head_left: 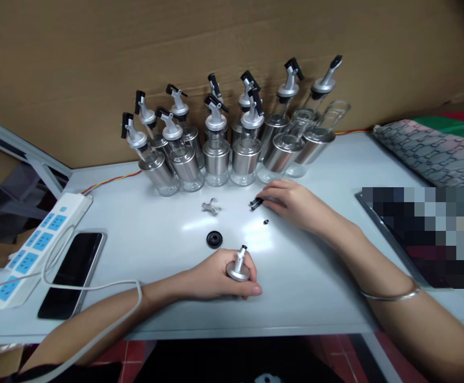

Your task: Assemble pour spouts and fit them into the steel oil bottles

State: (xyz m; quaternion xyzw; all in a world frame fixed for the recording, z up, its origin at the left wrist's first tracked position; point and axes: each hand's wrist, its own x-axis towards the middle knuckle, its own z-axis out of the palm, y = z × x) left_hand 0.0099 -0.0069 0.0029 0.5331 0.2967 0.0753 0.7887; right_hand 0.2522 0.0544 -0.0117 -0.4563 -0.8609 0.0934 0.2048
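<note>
My left hand (226,276) is closed around a silver pourer spout (239,270), which points up with a small black piece at its tip. My right hand (290,202) is at the table's middle, its fingertips pinching a small black lever (256,203) that lies on or just above the surface. Just below that lever sits a tiny black stopper (266,222). A loose silver spout part (211,206) lies on its side to the left of my right hand. Above my left wrist, a round black rubber ring (214,239) rests flat.
Several glass bottles with steel bands (216,157) stand along the cardboard wall, most with pourers fitted. On the left are a white power strip (36,244), a phone (72,274) and a white cable (96,288) crossing my left forearm. Patterned fabric (427,149) lies at right.
</note>
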